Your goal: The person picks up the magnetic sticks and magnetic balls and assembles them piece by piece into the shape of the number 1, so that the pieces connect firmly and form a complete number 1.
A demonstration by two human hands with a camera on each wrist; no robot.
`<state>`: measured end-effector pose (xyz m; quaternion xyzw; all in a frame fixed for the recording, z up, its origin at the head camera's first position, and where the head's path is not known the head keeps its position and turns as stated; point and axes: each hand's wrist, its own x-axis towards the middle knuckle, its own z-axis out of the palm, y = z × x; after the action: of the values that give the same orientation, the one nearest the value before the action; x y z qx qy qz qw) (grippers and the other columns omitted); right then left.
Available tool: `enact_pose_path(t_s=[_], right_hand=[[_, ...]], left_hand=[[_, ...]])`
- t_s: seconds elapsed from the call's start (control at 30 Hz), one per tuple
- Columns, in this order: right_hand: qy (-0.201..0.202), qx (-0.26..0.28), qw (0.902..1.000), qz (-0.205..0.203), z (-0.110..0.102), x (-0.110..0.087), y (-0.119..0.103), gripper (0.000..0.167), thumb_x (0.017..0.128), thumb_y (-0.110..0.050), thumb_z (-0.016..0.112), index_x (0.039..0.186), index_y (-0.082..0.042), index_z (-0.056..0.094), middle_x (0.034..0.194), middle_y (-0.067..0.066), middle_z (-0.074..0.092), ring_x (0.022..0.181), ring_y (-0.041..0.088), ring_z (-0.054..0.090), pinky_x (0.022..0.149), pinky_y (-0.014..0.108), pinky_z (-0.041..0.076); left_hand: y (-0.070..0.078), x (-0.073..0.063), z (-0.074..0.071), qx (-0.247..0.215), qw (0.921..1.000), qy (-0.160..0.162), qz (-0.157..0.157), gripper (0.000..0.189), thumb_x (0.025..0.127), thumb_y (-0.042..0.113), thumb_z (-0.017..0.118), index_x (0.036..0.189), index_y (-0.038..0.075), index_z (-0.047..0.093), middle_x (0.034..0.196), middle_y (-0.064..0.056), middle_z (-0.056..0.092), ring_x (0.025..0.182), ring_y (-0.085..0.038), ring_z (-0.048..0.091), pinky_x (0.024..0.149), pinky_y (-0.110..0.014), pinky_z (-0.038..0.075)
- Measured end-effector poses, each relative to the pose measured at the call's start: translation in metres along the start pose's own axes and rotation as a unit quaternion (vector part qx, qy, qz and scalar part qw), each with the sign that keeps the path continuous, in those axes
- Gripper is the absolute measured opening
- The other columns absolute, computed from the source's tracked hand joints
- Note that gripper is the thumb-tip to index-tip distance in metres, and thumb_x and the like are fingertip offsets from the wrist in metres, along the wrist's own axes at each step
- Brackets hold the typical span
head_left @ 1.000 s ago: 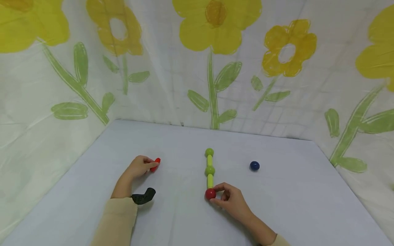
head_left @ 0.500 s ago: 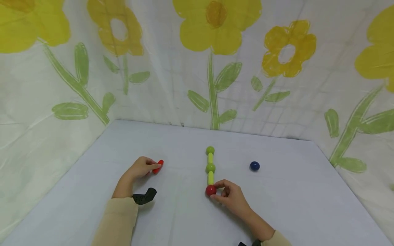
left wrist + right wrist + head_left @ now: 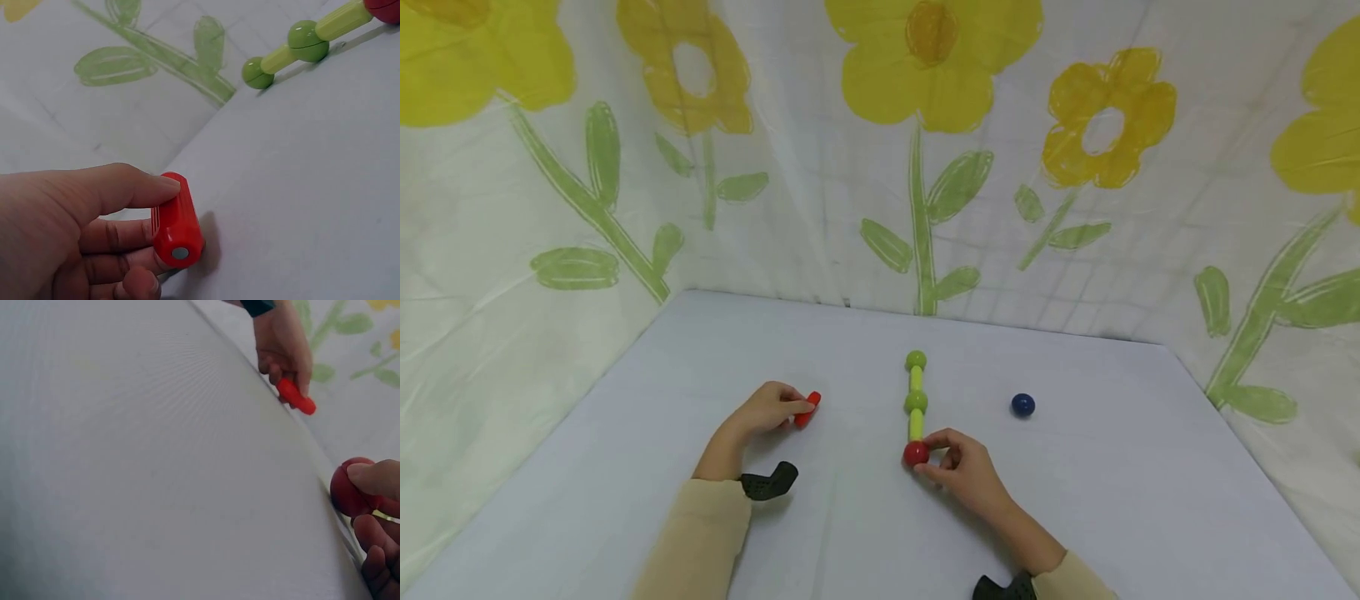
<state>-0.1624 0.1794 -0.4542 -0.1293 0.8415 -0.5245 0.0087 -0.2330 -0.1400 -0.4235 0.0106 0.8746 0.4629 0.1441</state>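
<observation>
My left hand (image 3: 772, 407) pinches a red magnetic rod (image 3: 177, 219) between thumb and fingers; a round metal disc shows in its near end. My right hand (image 3: 964, 468) grips a red ball (image 3: 916, 453) at the near end of a straight chain. Beyond that ball the chain runs away from me: a yellow-green rod (image 3: 916, 425), a green ball (image 3: 916, 402), another yellow-green rod (image 3: 916, 379) and a second green ball (image 3: 916, 360). In the right wrist view the red ball (image 3: 353, 487) hides most of the chain. A gap separates the red rod from the chain.
A dark blue ball (image 3: 1023, 405) lies alone on the white table (image 3: 1120, 483), to the right of the chain. Behind the table hangs a white cloth (image 3: 805, 233) painted with yellow flowers. Black wrist pieces (image 3: 769, 482) stick out beside both sleeves.
My left hand has moved right with the red rod, closer to the chain. My right hand has slid the chain slightly away from me. The blue ball stays put.
</observation>
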Motion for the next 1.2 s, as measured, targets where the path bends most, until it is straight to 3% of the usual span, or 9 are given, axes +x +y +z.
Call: enact_pose_path(t_s=[0.33,0.53,0.8,1.2], right_hand=[[0.000,0.012,0.9999,-0.006,-0.001,0.009,0.002,0.032,0.080,-0.006,0.079,0.107,0.002,0.064,0.094,0.009,0.064,0.055,0.007,0.048,0.049,0.020,0.040],[0.002,0.017,0.9998,0.003,-0.002,0.014,0.001,0.032,0.080,-0.006,0.079,0.108,0.001,0.064,0.094,0.008,0.064,0.054,0.009,0.047,0.049,0.020,0.040],[0.005,0.019,0.9996,0.020,-0.004,0.017,-0.004,0.031,0.081,-0.005,0.078,0.107,0.002,0.064,0.096,0.009,0.064,0.055,0.010,0.048,0.050,0.020,0.040],[0.006,-0.007,0.9997,0.022,-0.002,0.027,0.003,0.029,0.083,-0.001,0.075,0.109,0.005,0.063,0.096,0.012,0.064,0.053,0.007,0.046,0.050,0.019,0.039]], left_hand=[[0.018,0.001,0.033,-0.001,0.9985,-0.043,0.035,0.019,0.091,0.016,0.066,0.097,-0.001,0.066,0.070,-0.001,0.056,0.058,-0.013,0.047,0.056,-0.025,0.038],[0.024,-0.001,0.039,-0.006,0.9984,-0.048,0.032,0.017,0.090,0.016,0.067,0.096,0.000,0.067,0.071,-0.001,0.056,0.060,-0.013,0.047,0.057,-0.025,0.038],[0.029,-0.002,0.048,-0.001,0.9952,-0.074,0.064,0.015,0.089,0.014,0.068,0.093,-0.001,0.069,0.065,0.002,0.054,0.054,-0.010,0.045,0.053,-0.023,0.036],[0.037,-0.005,0.063,0.017,0.9917,-0.098,0.081,0.016,0.089,0.016,0.068,0.092,0.001,0.069,0.066,0.002,0.054,0.055,-0.011,0.046,0.053,-0.023,0.037]])
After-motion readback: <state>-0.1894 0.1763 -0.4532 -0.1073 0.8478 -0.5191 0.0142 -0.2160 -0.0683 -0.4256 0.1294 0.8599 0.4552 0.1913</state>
